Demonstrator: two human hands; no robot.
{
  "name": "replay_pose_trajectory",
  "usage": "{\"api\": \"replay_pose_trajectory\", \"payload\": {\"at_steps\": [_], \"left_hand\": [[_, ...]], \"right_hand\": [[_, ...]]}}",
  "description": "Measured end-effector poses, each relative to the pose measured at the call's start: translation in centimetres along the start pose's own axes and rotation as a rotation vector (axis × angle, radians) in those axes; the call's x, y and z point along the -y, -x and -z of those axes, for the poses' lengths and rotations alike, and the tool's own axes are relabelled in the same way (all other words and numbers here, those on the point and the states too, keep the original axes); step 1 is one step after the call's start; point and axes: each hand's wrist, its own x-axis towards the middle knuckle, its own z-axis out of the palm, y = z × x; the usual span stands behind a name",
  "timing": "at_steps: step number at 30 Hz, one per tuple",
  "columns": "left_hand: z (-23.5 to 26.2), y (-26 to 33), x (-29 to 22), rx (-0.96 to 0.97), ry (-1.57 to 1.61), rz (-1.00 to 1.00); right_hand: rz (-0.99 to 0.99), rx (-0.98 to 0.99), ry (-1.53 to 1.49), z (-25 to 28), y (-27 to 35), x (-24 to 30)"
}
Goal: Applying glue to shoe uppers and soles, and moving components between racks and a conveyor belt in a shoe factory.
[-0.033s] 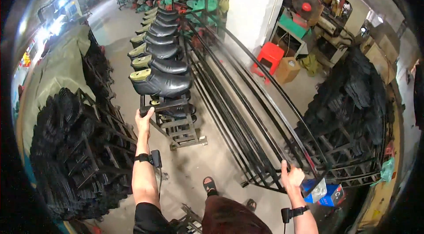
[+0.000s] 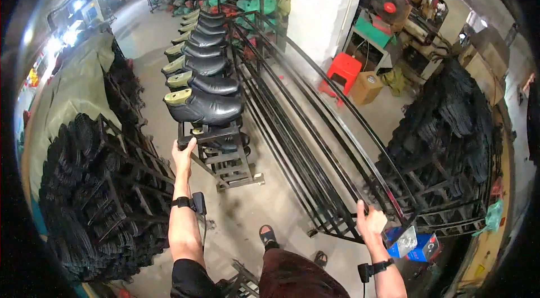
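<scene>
My left hand [image 2: 183, 157] is closed on the near top corner of a dark metal shoe rack [image 2: 216, 133]. Along its top runs a row of black leather shoes [image 2: 211, 108], toes to the right, with pale yellow-green shoe lasts [image 2: 179, 96] showing in their openings. More shoes sit on the tier below, partly hidden. On the right, my right hand [image 2: 371, 223] wraps round a bar at the near end of a second rack [image 2: 304, 154], made of long black metal rails. No shoes show on those rails. Dark straps with small devices circle both my wrists.
Racks heaped with black shoe parts stand at left [image 2: 73, 202] and right [image 2: 450, 123], the left partly under a green cover [image 2: 76, 87]. A white pillar [image 2: 320, 11], red stool [image 2: 342, 75], cardboard box [image 2: 367, 87] and fan [image 2: 389, 8] stand beyond. Blue boxes [image 2: 422, 248] lie near my right wrist.
</scene>
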Motion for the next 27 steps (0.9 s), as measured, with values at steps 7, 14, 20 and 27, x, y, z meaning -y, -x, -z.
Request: {"api": "replay_pose_trajectory", "payload": {"at_steps": [7, 14, 20, 27], "left_hand": [[-3.7, 2.2, -0.4, -0.101, -0.039, -0.052], [-5.5, 4.3, -0.5, -0.171, 0.019, -0.101], [-10.2, 5.5, -0.6, -0.571, -0.078, -0.166], [-9.8, 7.8, 6.2, -0.694, -0.246, -0.144]], "right_hand": [[0.042, -0.072, -0.025, -1.2, -7.9, 3.8], [0.073, 0.024, -0.139, 1.1, -14.8, 10.4], [0.117, 0.05, -0.078, 0.7, -22.0, 16.5], [0.22, -0.015, 0.02, -3.5, -30.7, 22.9]]}}
